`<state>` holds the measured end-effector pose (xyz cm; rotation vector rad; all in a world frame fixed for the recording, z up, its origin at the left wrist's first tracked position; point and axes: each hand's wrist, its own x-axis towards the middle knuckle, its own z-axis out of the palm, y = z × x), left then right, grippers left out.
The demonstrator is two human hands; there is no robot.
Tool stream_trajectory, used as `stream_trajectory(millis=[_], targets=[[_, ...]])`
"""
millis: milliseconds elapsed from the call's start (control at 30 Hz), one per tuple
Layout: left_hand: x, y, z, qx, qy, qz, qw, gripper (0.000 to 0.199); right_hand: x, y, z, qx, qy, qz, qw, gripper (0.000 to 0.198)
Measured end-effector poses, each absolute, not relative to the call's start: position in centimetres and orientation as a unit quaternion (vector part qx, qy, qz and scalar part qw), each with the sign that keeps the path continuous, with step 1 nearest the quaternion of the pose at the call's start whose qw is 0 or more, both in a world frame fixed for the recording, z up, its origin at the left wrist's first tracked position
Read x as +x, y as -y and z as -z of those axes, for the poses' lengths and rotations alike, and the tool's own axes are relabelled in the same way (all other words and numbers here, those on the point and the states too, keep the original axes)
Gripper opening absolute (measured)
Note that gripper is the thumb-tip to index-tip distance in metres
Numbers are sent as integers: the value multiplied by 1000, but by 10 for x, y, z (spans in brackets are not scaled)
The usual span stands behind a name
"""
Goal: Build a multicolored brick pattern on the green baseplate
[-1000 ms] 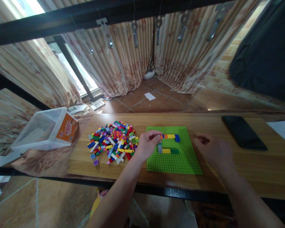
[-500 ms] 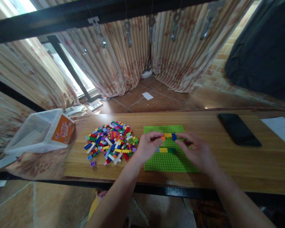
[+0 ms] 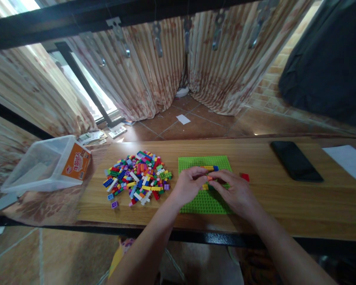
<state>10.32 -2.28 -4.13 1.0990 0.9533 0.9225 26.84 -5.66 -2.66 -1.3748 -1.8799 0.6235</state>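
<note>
A black phone [image 3: 296, 161] lies slantwise on the tabletop [image 3: 284, 209], with a white sheet [image 3: 347, 161] off to its right. On the left sits a clear box [image 3: 55, 174] — orange label [image 3: 76, 161] on its end. Behind, patterned curtains [image 3: 157, 83] hang down to the tiled floor [image 3: 207, 127], where a paper scrap [image 3: 183, 119] lies; metal hooks [image 3: 158, 43] dangle below a black bar [image 3: 136, 16].

There was just one view, from a camera on the person's head. It looked forward and down over the near edge of the desk [image 3: 284, 213], near enough to see the left hand [image 3: 189, 184] and right hand [image 3: 235, 194]. Past the far edge it saw floor [image 3: 207, 126] and curtains [image 3: 154, 87].
</note>
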Motion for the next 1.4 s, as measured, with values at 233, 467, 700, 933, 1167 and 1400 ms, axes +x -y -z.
stream_trajectory(millis=[233,467,700,933,1167,1400], targets=[[105,23,45,512,-437,-411,615,22,288,48,35,-581,713,-208,333,23],[102,23,47,576,-451,-400,552,17,290,47,40,-610,701,-182,321,24],[92,17,41,619,-494,-381,478,21,289,41,48,-623,697,-153,321,25],[92,19,42,653,-496,-355,450,23,283,33,57,-599,739,-87,294,23],[92,19,38,669,-494,-345,435,22,282,34,56,-589,748,-86,293,22],[89,21,37,699,-526,-306,376,24,288,33,54,-626,694,-85,347,27]])
